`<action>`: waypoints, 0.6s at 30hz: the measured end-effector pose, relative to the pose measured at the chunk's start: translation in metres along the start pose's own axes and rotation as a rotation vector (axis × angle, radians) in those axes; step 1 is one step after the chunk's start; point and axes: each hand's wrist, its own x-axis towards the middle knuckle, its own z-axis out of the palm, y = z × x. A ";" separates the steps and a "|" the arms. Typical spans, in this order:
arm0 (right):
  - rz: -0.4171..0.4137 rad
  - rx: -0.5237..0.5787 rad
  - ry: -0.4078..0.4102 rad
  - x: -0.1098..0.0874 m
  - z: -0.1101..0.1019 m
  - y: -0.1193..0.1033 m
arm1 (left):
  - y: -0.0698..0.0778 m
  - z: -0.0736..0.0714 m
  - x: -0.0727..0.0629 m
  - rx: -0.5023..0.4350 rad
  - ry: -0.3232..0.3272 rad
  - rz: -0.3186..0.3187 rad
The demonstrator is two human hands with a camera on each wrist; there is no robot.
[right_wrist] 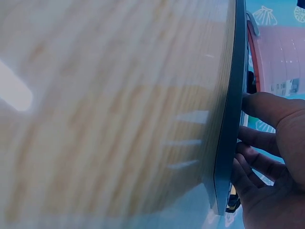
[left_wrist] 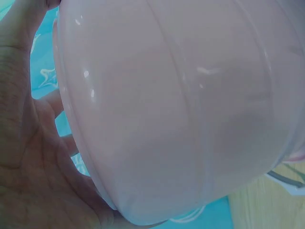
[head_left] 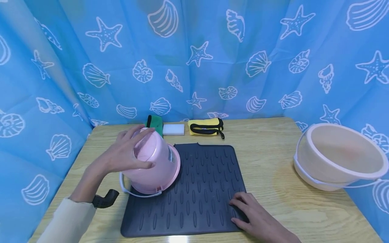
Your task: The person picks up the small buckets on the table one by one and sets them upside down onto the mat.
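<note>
- Nearest us in the head view, at the lower left, is a pale sleeve (head_left: 71,219); beyond it the left grip (head_left: 124,155) grasps the base of a pink bucket (head_left: 153,168), thumb on the near side and fingers over the far side.
- We find that bucket upside down on the left part of a dark ridged mat (head_left: 194,189), its white handle (head_left: 141,195) hanging at the near side.
- The right grip (head_left: 255,216) rests at the mat's right edge, fingers loosely bent; we see nothing clasped in it.
- Behind the mat, on the wood-grain counter (head_left: 261,148), we have a green cloth (head_left: 156,123), a white block (head_left: 173,129) and a black-trimmed yellow cloth (head_left: 204,127); a cream bucket (head_left: 319,165) stands at the far right.
- A label (head_left: 172,155) is on the pink wall, but we cannot read it.
- In the left wrist view, the glossy pink wall fills most of the frame, the hand wrapped about the base edge. We judge it light, fairly stiff plastic, probably slippery if wet; the base edge gives good purchase, the handle a second choice.
- In the right wrist view, the counter looms closest; thumb and fingertips touch the mat, seen edge-on. The label shows again, its print too small for us.
</note>
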 end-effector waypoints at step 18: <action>0.012 0.011 -0.038 -0.001 -0.002 0.000 | 0.012 0.008 0.019 0.050 -0.058 -0.064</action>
